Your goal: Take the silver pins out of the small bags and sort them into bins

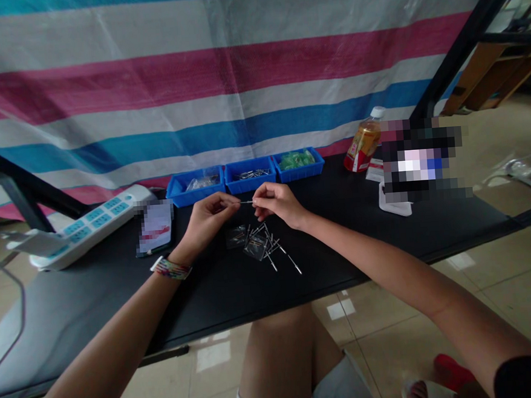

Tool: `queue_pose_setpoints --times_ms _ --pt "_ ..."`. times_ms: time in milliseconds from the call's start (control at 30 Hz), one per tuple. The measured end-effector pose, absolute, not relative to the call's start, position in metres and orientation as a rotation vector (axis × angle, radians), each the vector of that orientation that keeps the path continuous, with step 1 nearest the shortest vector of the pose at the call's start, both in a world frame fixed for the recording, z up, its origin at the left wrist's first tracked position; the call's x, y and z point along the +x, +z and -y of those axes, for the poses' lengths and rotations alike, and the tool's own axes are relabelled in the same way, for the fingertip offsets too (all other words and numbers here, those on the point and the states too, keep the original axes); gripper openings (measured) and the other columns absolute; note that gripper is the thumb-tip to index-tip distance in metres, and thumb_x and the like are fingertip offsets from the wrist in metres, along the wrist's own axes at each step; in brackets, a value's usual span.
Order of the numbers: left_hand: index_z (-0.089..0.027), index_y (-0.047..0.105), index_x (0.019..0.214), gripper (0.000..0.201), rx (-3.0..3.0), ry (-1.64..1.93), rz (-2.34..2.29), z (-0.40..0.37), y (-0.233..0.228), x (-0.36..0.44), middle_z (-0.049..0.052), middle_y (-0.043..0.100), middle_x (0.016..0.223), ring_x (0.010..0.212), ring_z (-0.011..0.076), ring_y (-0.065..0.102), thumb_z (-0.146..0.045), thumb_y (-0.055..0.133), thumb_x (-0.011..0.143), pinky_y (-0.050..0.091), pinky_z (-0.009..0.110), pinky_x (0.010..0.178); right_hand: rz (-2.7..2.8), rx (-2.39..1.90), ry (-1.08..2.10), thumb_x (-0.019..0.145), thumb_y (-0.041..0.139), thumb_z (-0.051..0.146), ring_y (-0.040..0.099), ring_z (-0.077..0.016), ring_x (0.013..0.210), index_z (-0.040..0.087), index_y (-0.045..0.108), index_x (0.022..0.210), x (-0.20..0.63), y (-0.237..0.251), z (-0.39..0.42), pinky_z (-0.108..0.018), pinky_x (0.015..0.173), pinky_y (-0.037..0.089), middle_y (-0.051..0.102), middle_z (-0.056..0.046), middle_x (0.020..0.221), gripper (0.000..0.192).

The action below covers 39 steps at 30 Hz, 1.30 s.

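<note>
1. One striped tarp (238,73) in pink, white and blue hangs behind the black tabletop (385,227), screening off the workspace.
2. A white power strip (85,227) lies at the tabletop's left end, well apart from the hands.
3. Three blue bins (245,175) stand side by side against the tarp, likely to keep small parts sorted: one holds clear bags, the middle one metal pieces, the right one green pieces.
4. An orange-capped drink bottle (364,143) stands tilted at the right, near a white stand.
5. The left hand (207,218) is pinched narrow on one end of a thin metal pin (246,202), held up above the tabletop.
6. The right hand (277,204) pinches the pin's other end, fingertips closed tight, so both hands steady it between them.
7. A loose pile of pins (273,247) and small clear bags (245,240) lies just below the hands, within easy reach.
</note>
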<state>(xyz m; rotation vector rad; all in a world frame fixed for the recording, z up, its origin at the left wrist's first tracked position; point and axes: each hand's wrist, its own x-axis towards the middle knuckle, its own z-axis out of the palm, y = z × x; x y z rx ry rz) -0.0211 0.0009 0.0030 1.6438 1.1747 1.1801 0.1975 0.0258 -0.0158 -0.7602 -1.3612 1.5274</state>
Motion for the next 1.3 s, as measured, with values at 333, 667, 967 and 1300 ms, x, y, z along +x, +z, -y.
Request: queue_pose_setpoints --times_ms 333,667,967,1300 --pt "-0.018 0.074 0.082 0.031 1.669 1.074 -1.159 0.0 0.008 -0.021 0.005 0.069 0.076 0.071 0.0187 0.063 -0.048 0.072 0.089 0.05 0.029 0.065 1.413 -0.728 1.447 0.072 0.085 0.031 0.069 -0.0128 0.068 0.019 0.064 0.083 0.196 -0.018 -0.026 -0.026 0.058 0.064 0.065 0.002 0.079 0.026" --pt "-0.018 0.072 0.084 0.024 1.642 1.126 -1.137 0.001 0.006 -0.021 0.003 0.067 0.077 0.072 0.0174 0.061 -0.042 0.077 0.085 0.047 0.028 0.065 1.39 -0.754 1.486 0.073 0.084 0.032 0.066 -0.0117 0.066 0.02 0.063 0.086 0.198 -0.016 -0.025 -0.026 0.056 0.064 0.064 0.002 0.083 0.027" --pt "-0.018 0.072 0.091 0.024 1.62 1.109 -1.136 0.0 0.005 -0.021 0.002 0.067 0.078 0.072 0.0176 0.062 -0.041 0.077 0.083 0.047 0.027 0.063 1.366 -0.752 1.453 0.072 0.088 0.035 0.066 -0.0111 0.065 0.02 0.064 0.085 0.199 -0.016 -0.033 -0.026 0.059 0.064 0.065 0.003 0.08 0.031" --pt "-0.018 0.071 0.097 0.023 1.57 1.112 -1.122 0.0 0.004 -0.023 0.002 0.066 0.076 0.069 0.0172 0.061 -0.039 0.073 0.086 0.047 0.027 0.061 1.415 -0.957 0.935 0.086 0.066 0.029 0.061 -0.0073 0.054 0.019 0.075 0.104 0.222 -0.02 -0.062 -0.021 0.046 0.045 0.076 -0.006 0.109 0.023"
